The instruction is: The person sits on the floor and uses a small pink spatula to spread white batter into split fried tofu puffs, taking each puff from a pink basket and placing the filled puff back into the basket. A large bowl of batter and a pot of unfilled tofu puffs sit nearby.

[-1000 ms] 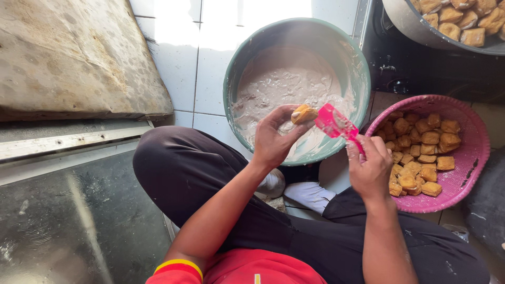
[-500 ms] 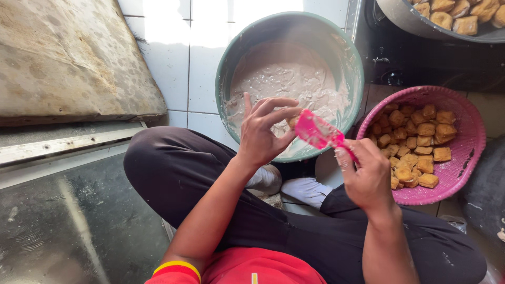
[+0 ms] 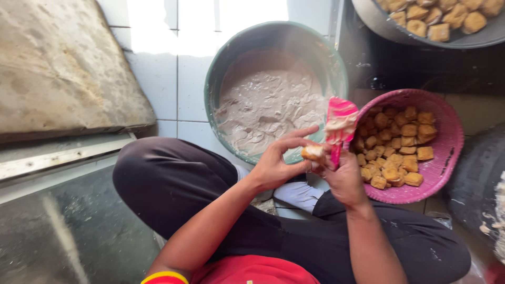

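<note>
My left hand (image 3: 280,160) holds a golden fried tofu cube (image 3: 313,153) between fingers and thumb, above my lap. My right hand (image 3: 344,176) grips a pink plastic spoon (image 3: 339,126) upright, its scoop loaded with pale paste, right beside the cube. A green tub (image 3: 221,79) of pale grey paste stands just beyond both hands. To the right sits a pink basket (image 3: 447,158) filled with several fried tofu cubes.
A dark tray (image 3: 473,37) of fried tofu pieces lies at the top right. A worn stone slab (image 3: 58,68) fills the upper left over white floor tiles. My crossed legs in black trousers (image 3: 173,184) fill the lower middle. A dark object smeared with paste (image 3: 481,184) sits at the right edge.
The spoon has swung from pointing left over the tub to standing upright with paste on it. My left hand drew back toward my lap with the tofu cube.
</note>
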Tool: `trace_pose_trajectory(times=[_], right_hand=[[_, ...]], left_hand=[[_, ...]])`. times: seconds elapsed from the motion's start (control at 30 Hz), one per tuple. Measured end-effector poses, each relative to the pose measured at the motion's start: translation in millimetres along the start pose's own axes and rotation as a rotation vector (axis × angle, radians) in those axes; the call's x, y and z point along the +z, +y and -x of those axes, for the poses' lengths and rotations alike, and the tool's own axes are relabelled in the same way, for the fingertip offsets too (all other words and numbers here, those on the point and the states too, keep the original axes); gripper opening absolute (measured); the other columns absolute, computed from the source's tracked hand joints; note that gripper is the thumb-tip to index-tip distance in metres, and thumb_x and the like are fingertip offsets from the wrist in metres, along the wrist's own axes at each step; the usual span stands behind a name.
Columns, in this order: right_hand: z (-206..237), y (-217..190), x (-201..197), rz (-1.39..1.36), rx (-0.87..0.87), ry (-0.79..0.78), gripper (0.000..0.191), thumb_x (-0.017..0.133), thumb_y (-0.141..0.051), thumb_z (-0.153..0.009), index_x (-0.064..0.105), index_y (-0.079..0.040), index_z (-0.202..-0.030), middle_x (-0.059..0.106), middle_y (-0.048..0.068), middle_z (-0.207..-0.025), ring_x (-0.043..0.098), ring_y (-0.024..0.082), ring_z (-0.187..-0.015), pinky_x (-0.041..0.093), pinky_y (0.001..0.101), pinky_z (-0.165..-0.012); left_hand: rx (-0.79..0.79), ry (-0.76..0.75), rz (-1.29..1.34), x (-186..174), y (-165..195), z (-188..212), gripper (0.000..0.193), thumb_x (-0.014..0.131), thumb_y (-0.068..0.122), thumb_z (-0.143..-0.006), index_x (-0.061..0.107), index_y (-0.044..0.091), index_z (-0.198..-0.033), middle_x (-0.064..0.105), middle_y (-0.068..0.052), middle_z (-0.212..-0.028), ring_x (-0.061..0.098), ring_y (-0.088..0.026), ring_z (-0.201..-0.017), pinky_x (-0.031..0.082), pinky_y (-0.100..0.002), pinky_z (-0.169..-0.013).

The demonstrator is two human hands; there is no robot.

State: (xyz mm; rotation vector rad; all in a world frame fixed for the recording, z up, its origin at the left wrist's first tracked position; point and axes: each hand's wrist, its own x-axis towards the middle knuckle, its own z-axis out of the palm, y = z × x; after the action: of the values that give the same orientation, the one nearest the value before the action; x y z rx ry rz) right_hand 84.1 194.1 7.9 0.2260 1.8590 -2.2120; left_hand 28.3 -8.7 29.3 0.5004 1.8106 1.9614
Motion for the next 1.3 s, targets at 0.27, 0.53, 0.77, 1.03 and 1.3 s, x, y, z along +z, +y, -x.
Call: trace_pose_trajectory(times=[0.27,0.53,0.77,1.03,1.3], right_hand=[[-28.3,-28.9,-11.7,-0.257,0.019,0.163,0.010,0.067,-0.013,-0.097,0.065,-0.008,-0.105,0.050,-0.006,-0.074,0.045,0.003,-0.058,0.036,0.0217,-0.052],[-131.4,-131.7,-113.9,0.005,-0.352,0.563,0.031,0.068,-0.025,-0.113,0.068,-0.002,-0.135,0.048,-0.005,-0.079,0.041,0.005,-0.059,0.037,0.0241,-0.054],[-62.8,-41.7,-138.3,-0.091,-0.295,0.632,0.032,0.060,-0.036,-0.116,0.060,-0.004,-0.111,0.034,-0.006,-0.069,0.029,0.004,-0.055,0.027,0.0246,-0.050],[-34.2,55.1,-180.1,0.555,0.131,0.859,0.020,0.085,-0.007,-0.089,0.077,-0.006,-0.108,0.068,-0.004,-0.085,0.062,0.009,-0.075,0.051,0.0256,-0.069],[-42.5,67.1,-151.2,0.947,0.185,0.996,0.025,0.087,-0.010,-0.084,0.075,-0.006,-0.105,0.067,0.006,-0.073,0.064,0.021,-0.067,0.051,0.0370,-0.066]], left_hand=[[-0.038,-0.008,-0.037,-4.2,12.0,-1.0,0.085,0.082,0.029,-0.084,0.042,0.011,-0.157,0.048,-0.012,-0.160,0.044,-0.027,-0.150,0.031,-0.042,-0.124],[-0.157,-0.034,0.029,-7.7,20.7,2.7,0.062,0.075,0.027,-0.088,0.057,0.012,-0.146,0.064,-0.009,-0.145,0.058,-0.022,-0.138,0.040,-0.038,-0.120],[-0.082,0.108,-0.027,-14.3,5.7,1.1,0.017,0.071,0.017,-0.093,0.079,0.007,-0.105,0.072,-0.009,-0.137,0.066,-0.020,-0.131,0.045,-0.037,-0.115],[-0.217,0.148,0.043,-2.3,-3.8,-9.4,0.024,0.068,0.011,-0.094,0.072,0.007,-0.118,0.072,-0.007,-0.132,0.066,-0.015,-0.124,0.048,-0.034,-0.111],[-0.250,0.172,0.151,1.6,-21.5,-7.4,0.023,0.065,0.013,-0.098,0.069,0.004,-0.119,0.073,-0.006,-0.122,0.068,-0.016,-0.116,0.052,-0.034,-0.106]])
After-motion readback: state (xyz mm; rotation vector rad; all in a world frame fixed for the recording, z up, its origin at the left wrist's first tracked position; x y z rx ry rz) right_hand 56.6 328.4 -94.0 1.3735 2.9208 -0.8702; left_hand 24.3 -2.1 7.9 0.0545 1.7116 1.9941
